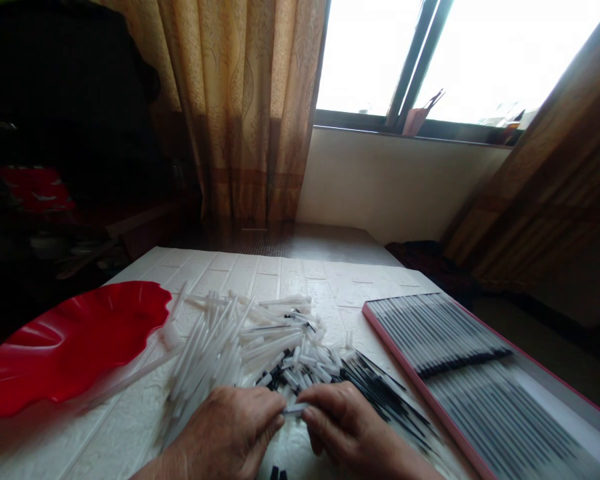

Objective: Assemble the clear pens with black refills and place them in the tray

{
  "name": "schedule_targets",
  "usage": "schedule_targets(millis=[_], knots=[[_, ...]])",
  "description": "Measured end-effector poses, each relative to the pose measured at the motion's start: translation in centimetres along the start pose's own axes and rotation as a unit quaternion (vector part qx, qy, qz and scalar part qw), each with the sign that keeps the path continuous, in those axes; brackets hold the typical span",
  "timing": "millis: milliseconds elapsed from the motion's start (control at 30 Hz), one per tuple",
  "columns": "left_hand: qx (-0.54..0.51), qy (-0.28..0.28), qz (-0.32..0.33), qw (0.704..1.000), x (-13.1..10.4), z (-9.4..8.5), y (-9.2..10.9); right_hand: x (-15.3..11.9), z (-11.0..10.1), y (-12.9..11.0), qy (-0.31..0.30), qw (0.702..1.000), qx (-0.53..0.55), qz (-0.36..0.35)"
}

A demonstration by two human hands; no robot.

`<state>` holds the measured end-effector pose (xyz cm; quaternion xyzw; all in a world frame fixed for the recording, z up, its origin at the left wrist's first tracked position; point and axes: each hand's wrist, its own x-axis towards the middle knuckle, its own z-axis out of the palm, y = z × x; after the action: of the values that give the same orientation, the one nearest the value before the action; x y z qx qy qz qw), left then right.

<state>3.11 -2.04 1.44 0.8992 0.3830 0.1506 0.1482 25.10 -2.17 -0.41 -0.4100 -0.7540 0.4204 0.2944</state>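
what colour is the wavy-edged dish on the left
The dish is bright red all over what shows, seen best in the head view.

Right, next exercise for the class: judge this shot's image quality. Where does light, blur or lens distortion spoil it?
All in the head view: window glaring white; left background sunk in near-black shadow; red dish smeared along its lower edge; pink-edged tray seemingly stretched toward the corner.
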Motion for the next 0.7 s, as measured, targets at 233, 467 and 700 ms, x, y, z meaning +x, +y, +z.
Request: schedule_targets(millis=[233,467,700], knots=[[-0.001,0.005,-0.001,1.000,-0.1,0.2,0.0,0.5,-0.3,-0.6,-0.019,1.000,-0.007,0.012],[-0.040,0.063,0.035,0.997,0.4,0.1,-0.3,0.7,-1.6,-2.0,0.013,1.000,0.011,-0.002],[0.004,0.162,0.044,0.986,0.5,0.0,-1.8,1.0,-3.5,-0.7,0.157,0.966,0.205,0.024]])
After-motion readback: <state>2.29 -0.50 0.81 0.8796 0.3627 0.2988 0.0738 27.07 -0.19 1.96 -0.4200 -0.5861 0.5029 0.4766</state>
